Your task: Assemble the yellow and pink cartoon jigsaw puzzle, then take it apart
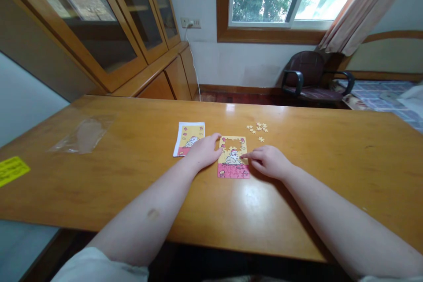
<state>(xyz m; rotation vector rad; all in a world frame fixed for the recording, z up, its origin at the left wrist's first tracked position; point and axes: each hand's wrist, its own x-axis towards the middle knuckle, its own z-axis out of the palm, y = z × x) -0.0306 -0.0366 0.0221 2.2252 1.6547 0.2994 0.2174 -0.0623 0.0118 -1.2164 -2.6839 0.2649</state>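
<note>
A partly assembled jigsaw puzzle [233,171] lies on the wooden table, pink below and yellow above, with a white character in the middle and a gap near its top. My left hand [205,152] rests at the puzzle's left edge, fingers apart, holding nothing. At the right edge, the index finger of my right hand [269,161] points onto the puzzle while the other fingers are curled; whether a piece is under the fingertip is hidden. Partly beneath my left hand lies a picture sheet [191,134] with the same design. Several loose pieces [259,127] are beyond the puzzle, to the right.
On the left of the table [132,141] lie a clear plastic bag [87,134] and a yellow label [13,170]. A glass-door cabinet [132,53] stands at the back left. Beyond the table are an armchair [306,72] and a window.
</note>
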